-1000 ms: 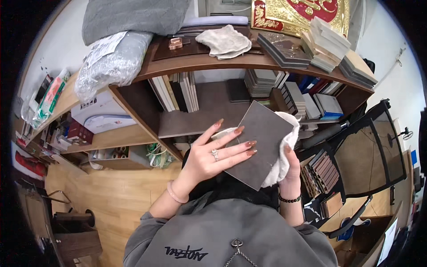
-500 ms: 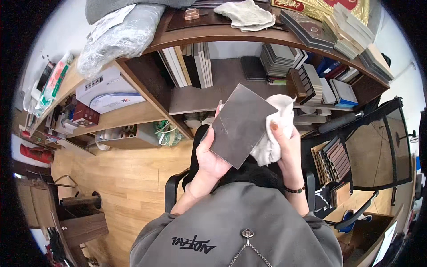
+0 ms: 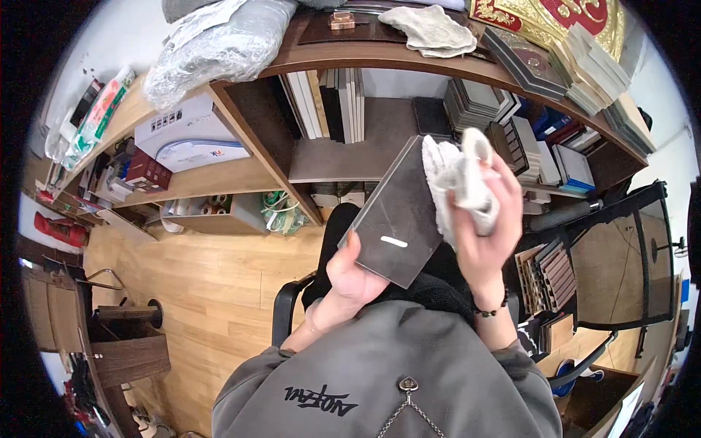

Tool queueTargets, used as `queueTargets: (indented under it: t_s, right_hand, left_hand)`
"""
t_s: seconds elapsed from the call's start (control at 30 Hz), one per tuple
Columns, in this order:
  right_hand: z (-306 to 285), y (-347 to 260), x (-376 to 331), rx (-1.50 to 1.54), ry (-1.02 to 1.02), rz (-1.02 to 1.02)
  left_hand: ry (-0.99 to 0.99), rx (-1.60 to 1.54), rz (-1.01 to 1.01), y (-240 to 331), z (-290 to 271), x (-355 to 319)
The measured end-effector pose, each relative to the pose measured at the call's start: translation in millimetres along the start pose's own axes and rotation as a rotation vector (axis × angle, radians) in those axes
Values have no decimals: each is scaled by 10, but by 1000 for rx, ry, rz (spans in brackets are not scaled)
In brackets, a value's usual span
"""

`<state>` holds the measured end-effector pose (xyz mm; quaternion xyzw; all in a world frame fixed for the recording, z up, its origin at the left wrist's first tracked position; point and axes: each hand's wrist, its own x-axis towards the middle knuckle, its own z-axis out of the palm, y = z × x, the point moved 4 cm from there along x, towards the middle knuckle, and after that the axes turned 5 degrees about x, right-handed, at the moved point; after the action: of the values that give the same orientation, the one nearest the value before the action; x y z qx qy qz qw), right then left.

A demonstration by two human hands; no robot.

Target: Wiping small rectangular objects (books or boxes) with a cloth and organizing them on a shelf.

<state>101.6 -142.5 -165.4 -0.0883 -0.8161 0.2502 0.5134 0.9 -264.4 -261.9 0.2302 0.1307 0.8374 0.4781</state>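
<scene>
A dark grey rectangular tile [image 3: 398, 212] is tilted in front of my lap, its thin side edge showing on the left. My left hand [image 3: 354, 277] grips it by its lower left edge, thumb on the near face and the other fingers hidden beneath. On the tile's face are a faint pale line and a bright white streak, perhaps a light's reflection. A bunched white cloth [image 3: 467, 182] is in my right hand [image 3: 493, 226], slightly blurred, with the fingers curled round it. The cloth meets or overlaps the tile's upper right edge; whether it presses there I cannot tell.
A wooden shelf unit [image 3: 292, 55] stands ahead, holding boards and stacked tile samples. On its top lie another white cloth [image 3: 431, 31] and a plastic-wrapped bundle [image 3: 219, 51]. A mesh-backed chair [image 3: 613, 255] is at the right, beside a box of samples [image 3: 551, 274]. Wooden floor [image 3: 212, 292] lies left.
The tile has tipped and its lower end has shifted right; the bright streak now shows on it. My right hand has lifted with the cloth and turned. The whole view has shifted slightly.
</scene>
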Motion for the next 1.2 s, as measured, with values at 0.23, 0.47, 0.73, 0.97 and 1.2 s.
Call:
queueTargets:
  t_s: [0.23, 0.47, 0.73, 0.97, 1.2]
  right_hand:
    - [503, -260, -275, 62, -425, -57]
    - [408, -104, 5, -24, -238, -27]
    - [532, -298, -393, 263, -509, -167]
    - [449, -96, -121, 944, 6, 710]
    - [425, -112, -81, 70, -80, 50]
  left_hand:
    - [117, 208, 23, 90, -120, -93]
    - [149, 101, 102, -2, -24, -1]
    - [-126, 37, 143, 57, -305, -153]
    - [244, 44, 11, -29, -192, -10]
    - [222, 376, 114, 22, -134, -92]
